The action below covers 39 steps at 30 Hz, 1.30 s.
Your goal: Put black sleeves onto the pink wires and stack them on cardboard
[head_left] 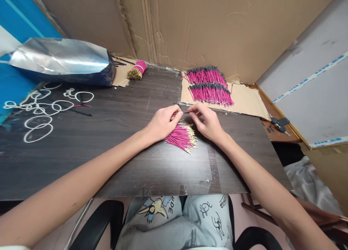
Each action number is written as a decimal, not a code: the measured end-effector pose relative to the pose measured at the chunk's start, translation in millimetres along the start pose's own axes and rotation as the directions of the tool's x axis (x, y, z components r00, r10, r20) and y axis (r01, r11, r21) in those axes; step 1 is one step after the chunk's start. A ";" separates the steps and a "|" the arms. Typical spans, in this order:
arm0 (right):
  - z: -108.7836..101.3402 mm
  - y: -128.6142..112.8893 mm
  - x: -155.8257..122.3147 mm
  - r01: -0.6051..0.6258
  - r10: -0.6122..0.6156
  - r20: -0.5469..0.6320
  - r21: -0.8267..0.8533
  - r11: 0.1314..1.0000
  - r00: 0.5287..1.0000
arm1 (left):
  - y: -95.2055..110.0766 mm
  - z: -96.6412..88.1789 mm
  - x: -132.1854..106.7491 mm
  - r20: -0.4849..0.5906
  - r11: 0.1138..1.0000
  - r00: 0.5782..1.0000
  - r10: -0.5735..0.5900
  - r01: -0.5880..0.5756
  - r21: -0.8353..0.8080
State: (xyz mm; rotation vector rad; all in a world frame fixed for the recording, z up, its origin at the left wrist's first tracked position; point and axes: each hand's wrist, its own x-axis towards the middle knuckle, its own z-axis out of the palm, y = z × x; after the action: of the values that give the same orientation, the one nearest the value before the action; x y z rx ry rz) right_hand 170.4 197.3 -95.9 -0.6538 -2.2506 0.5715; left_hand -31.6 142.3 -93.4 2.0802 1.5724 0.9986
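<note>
My left hand [165, 121] is closed in a pinch, with a bit of pink wire showing between its fingers. Facing it, my right hand [206, 120] pinches a thin black sleeve [186, 113] that spans the small gap between the hands. Just below them lies a loose pile of short pink wires [179, 137] with gold-coloured pin ends pointing right. Beyond my right hand, two rows of pink wires with black sleeved ends [210, 94] lie on a flat cardboard sheet [246, 99]. The fingertips hide most of what they hold.
Tangled white rubber bands [38, 119] lie at the left, near a silver bag [61, 57]. A banded bundle of pink wires [137, 70] stands by the cardboard wall [168, 25]. Cutters [280, 123] and black scraps lie on a ledge at right. The dark table's [122, 177] front edge is by my lap.
</note>
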 end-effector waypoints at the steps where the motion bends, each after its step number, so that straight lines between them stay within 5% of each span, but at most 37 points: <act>1: 0.4 0.0 -0.3 -0.005 0.005 -0.007 0.007 1.000 1.000 | 1.1 -0.3 -0.1 -0.003 1.000 1.000 -0.003 0.003 -0.008; 8: 1.2 0.7 0.1 -0.022 0.023 -0.048 0.035 0.999 0.999 | 4.0 -3.4 0.6 -0.069 0.995 0.995 -0.077 0.072 -0.073; 19: 8.5 6.1 3.5 0.105 -0.060 0.240 -0.182 0.978 0.969 | 1.2 -6.9 1.8 -0.174 0.975 0.966 -0.193 0.169 -0.147; 39: 6.3 26.7 1.8 0.040 -0.012 0.081 -0.357 0.933 0.997 | 5.8 -7.1 1.1 -0.134 0.982 0.980 -0.148 0.129 -0.141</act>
State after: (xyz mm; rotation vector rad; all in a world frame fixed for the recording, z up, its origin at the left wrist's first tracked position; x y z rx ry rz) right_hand 172.3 217.7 -114.2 -0.7896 -2.4579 0.1715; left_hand -32.5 140.5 -84.4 1.8199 1.6467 1.1898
